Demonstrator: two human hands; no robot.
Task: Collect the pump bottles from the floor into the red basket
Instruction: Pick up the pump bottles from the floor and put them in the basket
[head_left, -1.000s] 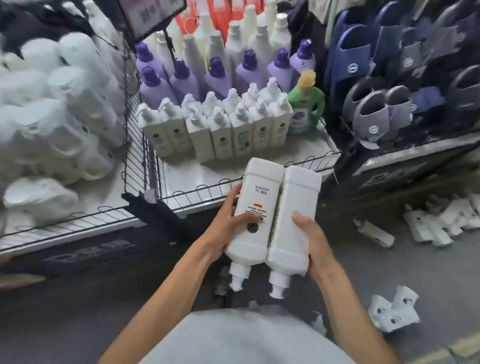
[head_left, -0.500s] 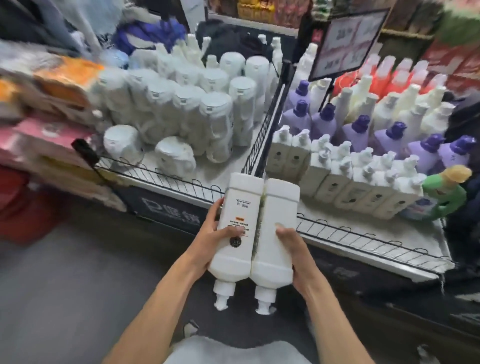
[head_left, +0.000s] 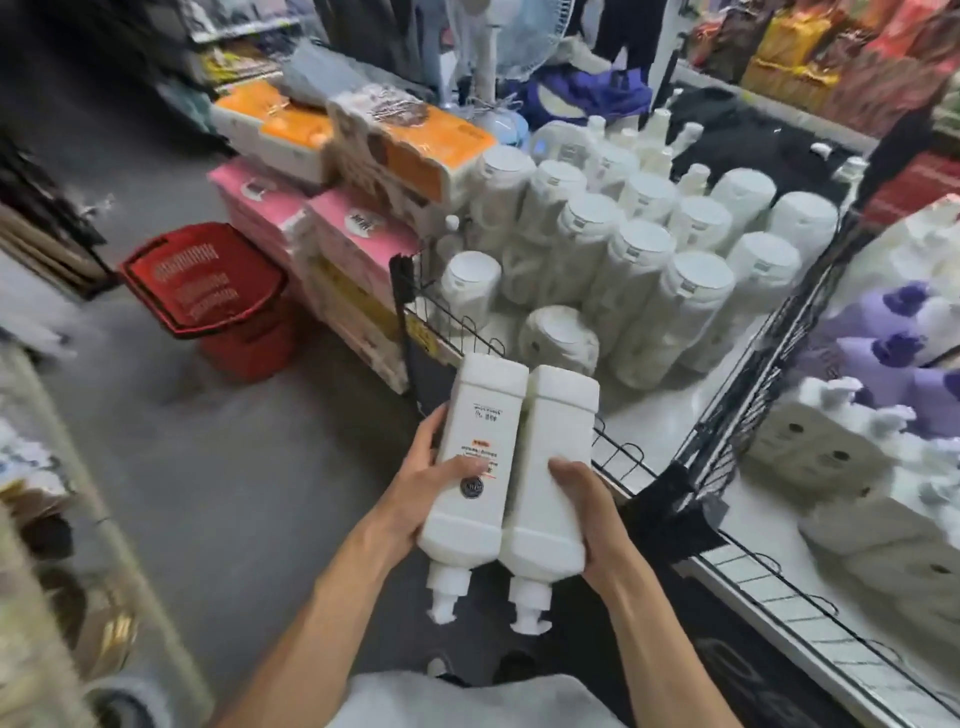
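I hold two white pump bottles side by side in front of me, pumps pointing back at me. My left hand (head_left: 426, 486) grips the left pump bottle (head_left: 475, 447), which carries a printed label and a dark round mark. My right hand (head_left: 589, 512) grips the plain right pump bottle (head_left: 553, 467). The red basket (head_left: 208, 280) stands on the grey floor to the upper left, well apart from my hands, against the stacked boxes. Its inside looks dark red; I cannot make out anything in it.
A wire-edged display shelf (head_left: 613, 452) runs along my right, with several white jugs (head_left: 639, 270), purple bottles (head_left: 883, 358) and white pump bottles (head_left: 841, 452). Pink and orange boxes (head_left: 353, 234) are stacked past the basket. Another shelf edge (head_left: 78, 467) borders the aisle on my left.
My view has swung left along the shelf, from the pump bottles and slippers to the white jugs and boxes. The red basket has come into sight. Both hands keep their grip.
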